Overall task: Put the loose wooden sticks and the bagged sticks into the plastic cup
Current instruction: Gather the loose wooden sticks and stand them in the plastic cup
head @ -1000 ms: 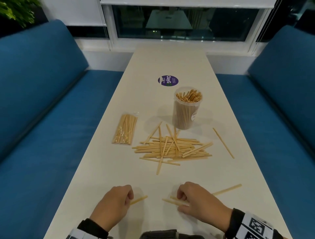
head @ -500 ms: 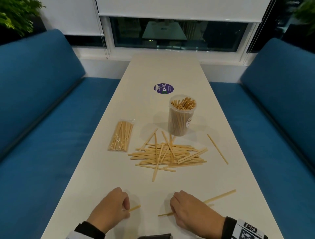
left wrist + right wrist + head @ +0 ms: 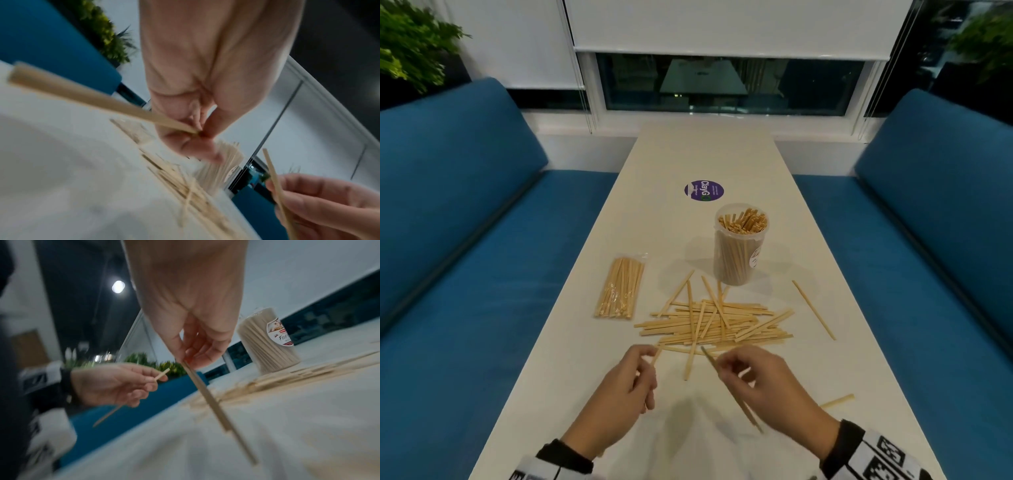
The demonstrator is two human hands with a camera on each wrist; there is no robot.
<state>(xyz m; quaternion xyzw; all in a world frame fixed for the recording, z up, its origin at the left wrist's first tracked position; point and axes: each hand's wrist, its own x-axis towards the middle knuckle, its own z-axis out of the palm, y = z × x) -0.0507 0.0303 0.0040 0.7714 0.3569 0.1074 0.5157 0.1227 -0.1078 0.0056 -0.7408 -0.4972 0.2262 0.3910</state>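
Observation:
A clear plastic cup packed with upright wooden sticks stands mid-table. In front of it lies a pile of loose sticks, and to their left a clear bag of sticks. My left hand hovers just before the pile and pinches one stick between thumb and fingers. Beside it, my right hand pinches what look like two sticks that slant down towards me. The right wrist view shows the cup beyond my fingers.
One stick lies alone right of the pile, another near the right edge by my right wrist. A purple round sticker sits behind the cup. Blue sofas flank the narrow white table.
Both hands have lifted off the table's near end, each holding the sticks it was closing on, and moved forward to the pile's front edge. One stick stays by the right edge.

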